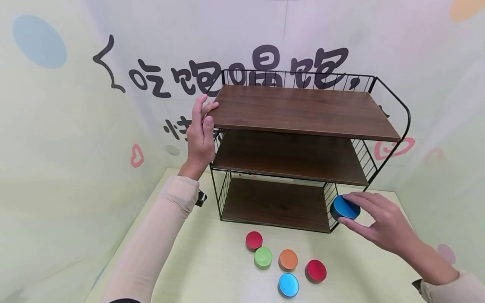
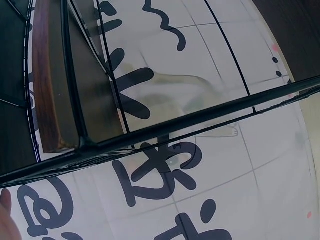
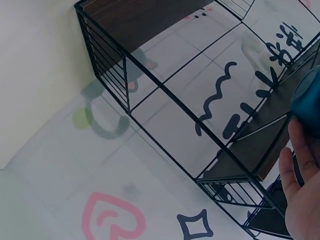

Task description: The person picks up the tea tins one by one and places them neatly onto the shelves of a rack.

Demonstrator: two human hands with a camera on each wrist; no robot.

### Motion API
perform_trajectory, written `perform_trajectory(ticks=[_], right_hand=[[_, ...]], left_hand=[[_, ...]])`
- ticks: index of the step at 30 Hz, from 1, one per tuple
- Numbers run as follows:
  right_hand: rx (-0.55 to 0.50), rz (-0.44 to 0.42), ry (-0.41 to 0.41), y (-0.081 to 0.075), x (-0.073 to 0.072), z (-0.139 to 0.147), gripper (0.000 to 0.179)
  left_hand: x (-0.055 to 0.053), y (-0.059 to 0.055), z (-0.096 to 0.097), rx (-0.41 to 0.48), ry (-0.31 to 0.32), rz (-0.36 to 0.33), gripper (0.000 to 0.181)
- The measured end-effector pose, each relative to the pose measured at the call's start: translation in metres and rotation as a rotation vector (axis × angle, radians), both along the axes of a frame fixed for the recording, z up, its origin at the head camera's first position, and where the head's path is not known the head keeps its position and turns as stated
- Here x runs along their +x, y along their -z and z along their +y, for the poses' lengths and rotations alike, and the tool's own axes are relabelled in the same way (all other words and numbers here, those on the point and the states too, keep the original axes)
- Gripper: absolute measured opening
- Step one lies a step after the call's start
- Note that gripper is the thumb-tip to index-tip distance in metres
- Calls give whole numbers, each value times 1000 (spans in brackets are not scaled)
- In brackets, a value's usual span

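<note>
A three-tier shelf rack [image 1: 295, 110] with dark wood boards and a black wire frame stands against the wall. At the left end of its top board, my left hand [image 1: 201, 136] touches the edge with fairly straight fingers. Only a bit of that hand shows at the lower left of the left wrist view. My right hand [image 1: 386, 219] pinches a blue round tin [image 1: 346, 207] between thumb and fingers, beside the rack's lower right front corner. The right wrist view shows part of the same tin [image 3: 307, 102] at its right edge.
In front of the rack, several round tins lie on the pale table [image 1: 197, 261]: red [image 1: 254, 240], green [image 1: 263, 257], orange [image 1: 288, 259], light blue [image 1: 289, 285] and another red tin [image 1: 316, 270]. A printed fabric backdrop [image 1: 151, 50] surrounds the table.
</note>
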State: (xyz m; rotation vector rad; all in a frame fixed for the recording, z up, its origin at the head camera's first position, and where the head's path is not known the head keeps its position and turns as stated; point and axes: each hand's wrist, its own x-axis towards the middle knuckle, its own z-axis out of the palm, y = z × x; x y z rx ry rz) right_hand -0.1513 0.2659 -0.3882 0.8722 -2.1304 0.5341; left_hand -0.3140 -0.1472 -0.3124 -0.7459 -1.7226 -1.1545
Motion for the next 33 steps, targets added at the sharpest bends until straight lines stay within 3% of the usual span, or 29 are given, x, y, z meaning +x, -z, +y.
perform_trajectory(ticks=[14, 22, 33], right_hand=[[27, 53, -24, -33, -4, -1, 69], [71, 106, -35, -57, -7, -3, 69], [88, 159, -87, -86, -13, -6, 70]], left_hand=[[0, 0, -1, 1, 6, -5, 48], [1, -1, 0, -2, -4, -15, 56], [1, -1, 1, -3, -10, -11, 55]])
